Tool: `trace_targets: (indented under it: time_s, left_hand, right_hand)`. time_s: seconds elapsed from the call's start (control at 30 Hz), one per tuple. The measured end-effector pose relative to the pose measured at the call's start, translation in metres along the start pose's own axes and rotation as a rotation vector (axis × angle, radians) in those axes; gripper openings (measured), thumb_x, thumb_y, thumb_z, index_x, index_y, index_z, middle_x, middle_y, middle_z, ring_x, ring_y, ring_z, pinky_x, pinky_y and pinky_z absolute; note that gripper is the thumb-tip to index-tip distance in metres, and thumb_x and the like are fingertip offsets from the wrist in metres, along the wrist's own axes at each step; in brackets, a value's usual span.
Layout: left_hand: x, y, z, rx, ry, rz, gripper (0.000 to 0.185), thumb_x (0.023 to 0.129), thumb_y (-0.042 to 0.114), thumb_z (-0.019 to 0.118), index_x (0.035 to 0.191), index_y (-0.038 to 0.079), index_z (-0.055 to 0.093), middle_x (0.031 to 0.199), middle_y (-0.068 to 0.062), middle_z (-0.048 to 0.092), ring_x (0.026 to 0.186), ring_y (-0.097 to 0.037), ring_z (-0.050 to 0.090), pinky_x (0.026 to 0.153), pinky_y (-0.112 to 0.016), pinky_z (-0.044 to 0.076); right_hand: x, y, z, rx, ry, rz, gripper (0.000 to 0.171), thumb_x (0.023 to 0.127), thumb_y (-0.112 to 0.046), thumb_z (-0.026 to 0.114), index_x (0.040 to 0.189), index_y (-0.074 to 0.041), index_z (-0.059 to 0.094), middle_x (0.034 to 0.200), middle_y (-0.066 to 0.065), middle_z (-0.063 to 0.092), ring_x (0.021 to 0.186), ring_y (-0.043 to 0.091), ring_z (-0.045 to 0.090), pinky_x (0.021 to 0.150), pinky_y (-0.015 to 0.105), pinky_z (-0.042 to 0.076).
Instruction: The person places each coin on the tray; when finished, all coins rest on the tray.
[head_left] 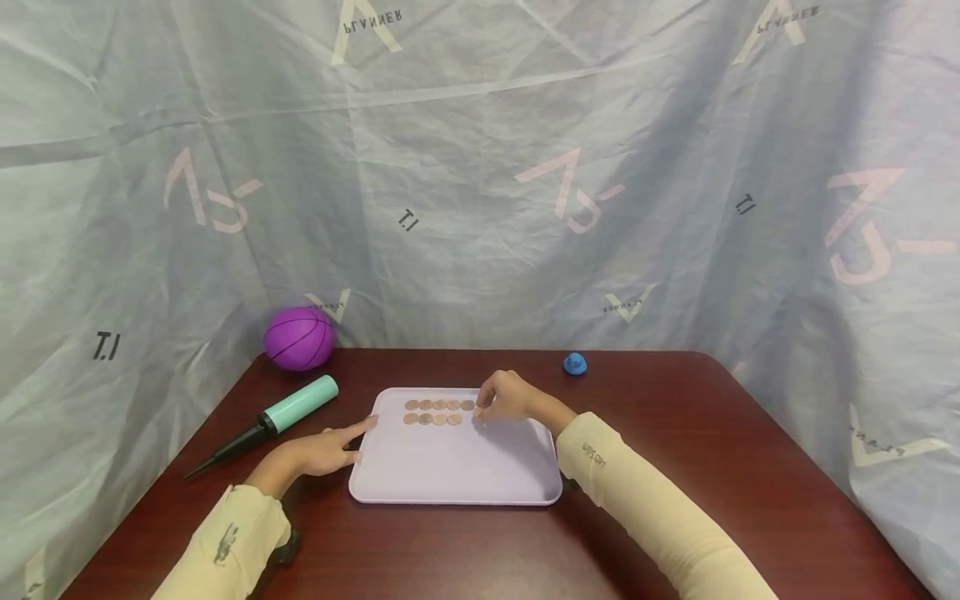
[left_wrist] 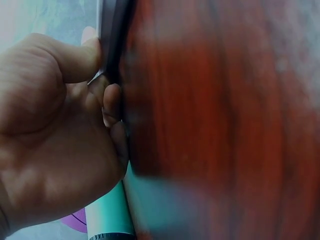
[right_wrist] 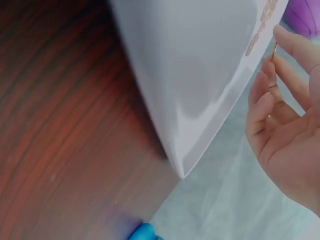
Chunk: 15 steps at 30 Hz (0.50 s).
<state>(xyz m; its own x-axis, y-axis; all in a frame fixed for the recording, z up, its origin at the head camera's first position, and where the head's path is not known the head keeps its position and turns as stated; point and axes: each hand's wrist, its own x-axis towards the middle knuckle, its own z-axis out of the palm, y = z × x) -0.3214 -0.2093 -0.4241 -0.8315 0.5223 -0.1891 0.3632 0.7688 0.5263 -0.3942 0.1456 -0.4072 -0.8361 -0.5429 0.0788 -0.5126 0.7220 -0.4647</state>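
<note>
A pale lavender tray [head_left: 450,467] lies on the table, bearing two rows of copper-coloured coins [head_left: 439,405] near its far side. Over the tray, by the right end of the rows, my right hand [head_left: 506,397] pinches a coin [right_wrist: 274,51] between thumb and forefinger. Its other fingers are curled toward the palm, and a small coppery glint shows between them in the right wrist view. My left hand [head_left: 324,452] touches the tray's left rim with spread thumb and forefinger. The left wrist view shows its lower fingers bent beside the tray's edge.
A mint-green hand pump [head_left: 300,406] with a black tapered nozzle lies left of the tray. Behind it sits a purple ball [head_left: 300,338] at the back left corner. A small blue toy-like object [head_left: 575,364] stands at the back right. Printed grey fabric [head_left: 480,275] surrounds the brown table [head_left: 675,433].
</note>
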Motion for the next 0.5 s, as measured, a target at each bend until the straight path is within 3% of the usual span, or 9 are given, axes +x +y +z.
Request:
trace_targets:
  time_s: [0.27, 0.5]
  left_hand:
    - [0.0, 0.001, -0.001, -0.002, -0.004, -0.017, 0.065, 0.099, 0.015, 0.056, 0.156, 0.004, 0.026, 0.155, -0.029, 0.03, 0.141, -0.054, 0.024, 0.112, -0.071, 0.008]
    - [0.0, 0.0, 0.0, -0.012, -0.001, -0.04, 0.065, 0.099, 0.016, 0.056, 0.157, 0.007, 0.026, 0.156, -0.028, 0.03, 0.14, -0.057, 0.021, 0.111, -0.072, 0.01]
  right_hand:
    - [0.005, -0.004, 0.008, -0.008, -0.02, 0.03, 0.011, 0.076, -0.015, 0.085, 0.081, -0.015, 0.075, 0.078, -0.009, 0.071, 0.076, 0.005, 0.062, 0.072, 0.023, 0.053]
    - [0.008, 0.0, 0.021, -0.005, 0.072, -0.005, 0.012, 0.074, -0.015, 0.086, 0.082, -0.013, 0.077, 0.077, -0.008, 0.072, 0.074, 0.005, 0.06, 0.072, 0.022, 0.051]
